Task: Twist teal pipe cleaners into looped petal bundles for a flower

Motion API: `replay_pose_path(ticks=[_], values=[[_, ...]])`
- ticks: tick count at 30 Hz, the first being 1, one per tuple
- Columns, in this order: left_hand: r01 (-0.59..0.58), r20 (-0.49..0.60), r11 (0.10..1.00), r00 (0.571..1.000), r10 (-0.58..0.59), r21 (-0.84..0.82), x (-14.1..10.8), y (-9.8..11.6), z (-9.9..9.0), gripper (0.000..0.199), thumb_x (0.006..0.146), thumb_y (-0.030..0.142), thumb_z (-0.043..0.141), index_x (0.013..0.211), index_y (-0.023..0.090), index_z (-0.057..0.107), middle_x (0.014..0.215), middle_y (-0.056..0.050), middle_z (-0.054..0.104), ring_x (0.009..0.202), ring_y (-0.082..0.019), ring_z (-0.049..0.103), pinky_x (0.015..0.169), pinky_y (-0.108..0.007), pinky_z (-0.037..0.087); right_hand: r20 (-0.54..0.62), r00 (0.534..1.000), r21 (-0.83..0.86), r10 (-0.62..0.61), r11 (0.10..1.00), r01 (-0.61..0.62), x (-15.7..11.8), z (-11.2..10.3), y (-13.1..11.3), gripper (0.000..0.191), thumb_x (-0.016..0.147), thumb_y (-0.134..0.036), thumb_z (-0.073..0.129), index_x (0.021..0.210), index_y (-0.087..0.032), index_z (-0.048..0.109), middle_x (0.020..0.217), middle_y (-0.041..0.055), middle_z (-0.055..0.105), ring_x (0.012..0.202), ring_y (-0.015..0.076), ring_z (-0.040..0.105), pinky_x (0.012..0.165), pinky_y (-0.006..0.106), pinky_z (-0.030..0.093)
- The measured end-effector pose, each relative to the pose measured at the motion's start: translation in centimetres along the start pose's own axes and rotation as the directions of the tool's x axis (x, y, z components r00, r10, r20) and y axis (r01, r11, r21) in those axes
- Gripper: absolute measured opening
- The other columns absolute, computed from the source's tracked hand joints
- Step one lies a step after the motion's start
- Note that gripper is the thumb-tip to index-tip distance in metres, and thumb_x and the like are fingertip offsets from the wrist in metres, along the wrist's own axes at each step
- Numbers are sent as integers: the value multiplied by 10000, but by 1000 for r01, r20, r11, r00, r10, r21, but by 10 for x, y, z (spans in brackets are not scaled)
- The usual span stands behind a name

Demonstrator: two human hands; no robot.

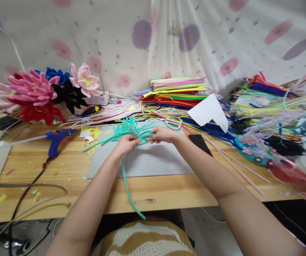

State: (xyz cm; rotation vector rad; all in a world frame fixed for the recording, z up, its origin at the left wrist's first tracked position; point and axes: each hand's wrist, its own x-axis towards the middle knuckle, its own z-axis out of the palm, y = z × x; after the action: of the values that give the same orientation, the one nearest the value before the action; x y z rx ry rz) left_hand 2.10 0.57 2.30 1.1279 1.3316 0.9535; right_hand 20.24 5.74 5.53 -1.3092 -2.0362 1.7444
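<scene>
Turquoise pipe cleaners make up a fuzzy bundle (128, 126) at the middle of the grey mat (105, 165), where both arms reach it straight on. The left hand (128, 143) pinches the near side of the bundle between thumb and fingers, apparently to keep the short, upright tufts gathered. The right hand (162, 135) has its fingertips closed together on strands at the right edge — exactly which ones, the blur makes hard to say. One long strand (126, 185) hangs below the left hand and over the table's front edge, probably left out of the way. The mat likely shields the pale wooden table (168, 195), which is littered with yellow scraps. Scissors (174, 123) lie just behind the right hand, handy to reach, while a blue glue gun (59, 136) rests well to the left, near its power cord. Fuzzy flowers (35, 90) crowd the back left; coloured stems (178, 93) are stacked behind the mat — and a pale curtain (115, 32) with purple and pink blooms covers the wall side.
</scene>
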Motion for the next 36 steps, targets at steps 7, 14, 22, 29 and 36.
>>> replay_pose_path(ticks=[7, 14, 22, 29, 36], values=[[81, -9, 994, 997, -82, -70, 1, 8, -4, 271, 501, 345, 742, 469, 156, 550, 444, 1, 507, 357, -65, 372, 355, -195, 197, 59, 987, -100, -148, 983, 153, -1, -2, 10, 261, 653, -384, 620, 666, -124, 592, 605, -27, 526, 535, 50, 407, 516, 204, 316], [-51, -87, 988, 994, 64, 149, 6, -9, 2, 371, 632, 445, 646, 456, 159, 487, 416, 35, 432, 385, -59, 321, 416, -204, 216, -82, 993, -297, -89, 953, 61, -1, 7, 9, 296, 664, -418, 587, 580, -140, 534, 523, -24, 508, 464, 63, 413, 473, 215, 293], [-61, -61, 968, 995, 78, 242, 9, -5, -5, 327, 617, 438, 637, 472, 178, 503, 406, 30, 462, 341, -78, 347, 387, -219, 212, -67, 980, -400, -186, 905, 145, -6, 3, 12, 324, 671, -439, 569, 549, -158, 465, 517, -37, 497, 491, 65, 401, 489, 206, 267], [-87, -54, 872, 990, 128, 481, 7, 15, -3, 293, 621, 306, 652, 435, 193, 457, 385, 34, 425, 397, -96, 336, 449, -238, 181, -54, 975, -567, -215, 810, 147, -7, 1, 6, 295, 689, -341, 579, 529, -164, 405, 467, -58, 458, 474, 56, 383, 492, 205, 230], [-138, -71, 788, 972, 224, 600, 6, 17, 1, 287, 663, 319, 613, 463, 192, 451, 416, 36, 424, 435, -104, 343, 476, -244, 194, 8, 996, -170, -94, 981, 94, -5, -1, 21, 315, 711, -438, 590, 629, -144, 508, 583, -4, 568, 498, 72, 493, 502, 206, 373]])
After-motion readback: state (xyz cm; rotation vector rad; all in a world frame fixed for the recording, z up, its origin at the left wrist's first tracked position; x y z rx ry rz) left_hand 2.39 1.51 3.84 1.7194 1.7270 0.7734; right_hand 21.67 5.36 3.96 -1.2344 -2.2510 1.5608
